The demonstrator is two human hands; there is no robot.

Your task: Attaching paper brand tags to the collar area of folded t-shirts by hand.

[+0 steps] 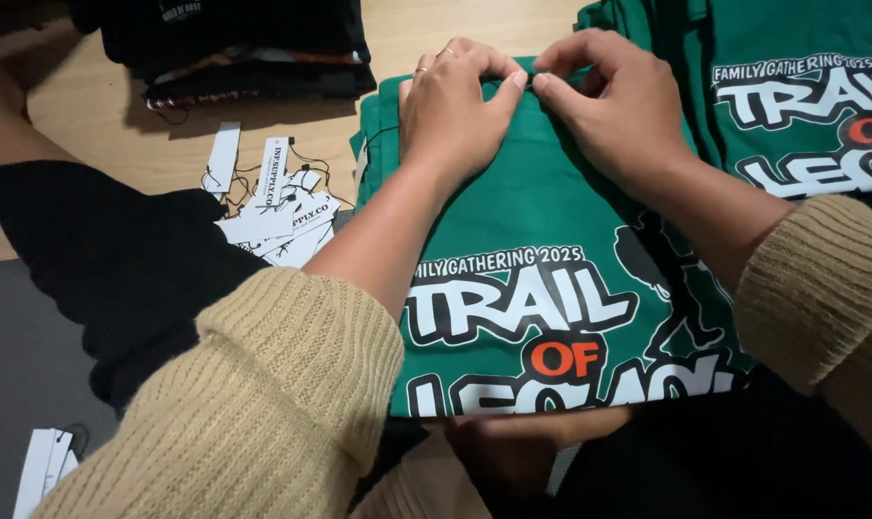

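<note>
1. Head view: a green printed shirt (551, 211) lies on the person's lap.
2. The left hand (455, 106) and right hand (618, 106) both pinch its top edge.
3. It looks soft, light and floppy; the hem is probably the best hold.

The floor (90, 115) of pale wood carries everything here, with a grey mat (23, 375) covering its near left part. A heap of white paper tags (277, 216) with thin black strings lies on the wood, beside a folded green shirt (541, 207) printed in white, black and orange. At the far edge sits a stack of folded black garments (244, 43). More green shirts (791, 86) lie at the right. A few more white tags (44, 469) rest on the grey mat.
</note>
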